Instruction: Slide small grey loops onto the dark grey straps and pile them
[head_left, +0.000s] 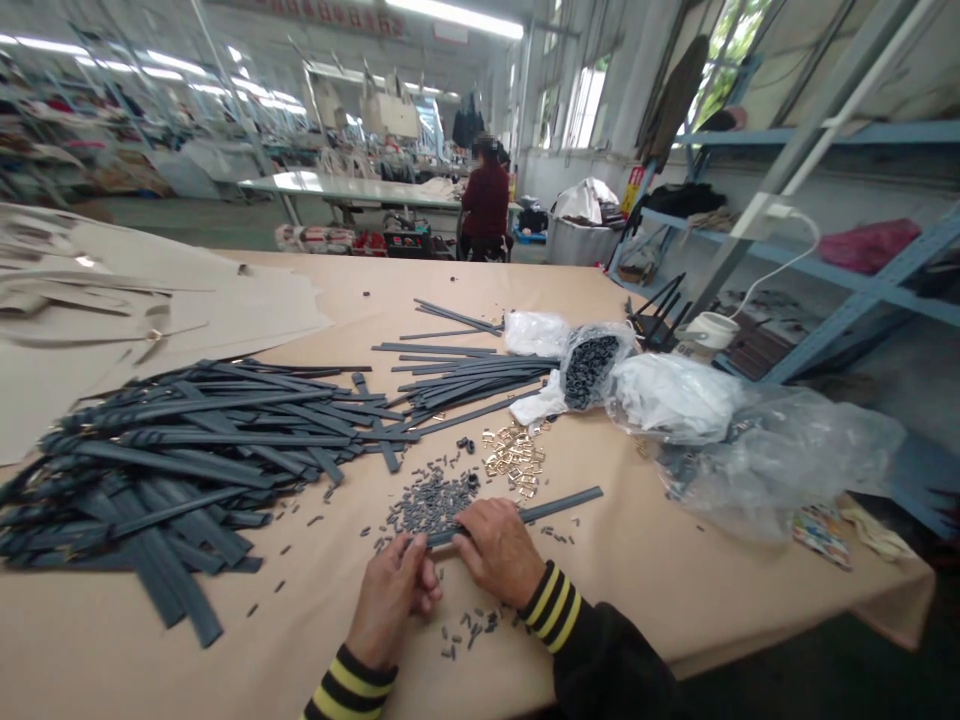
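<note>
A dark strap (566,503) lies across the front of the table, its right end sticking out past my right hand (499,550). The fingers of that hand are closed round the strap. My left hand (394,590) pinches the strap's left end between thumb and forefinger. Just behind my hands is a heap of small dark pieces (431,500). Gold-coloured metal buckles (517,455) lie in a pile behind and to the right. More small dark pieces (476,628) are scattered in front of my right hand.
A large pile of dark straps (217,440) covers the left, with beige fabric (150,290) behind it. More straps (472,380) lie behind the buckles. Plastic bags (675,395) stand at the right. A person (485,200) sits beyond the table (615,620).
</note>
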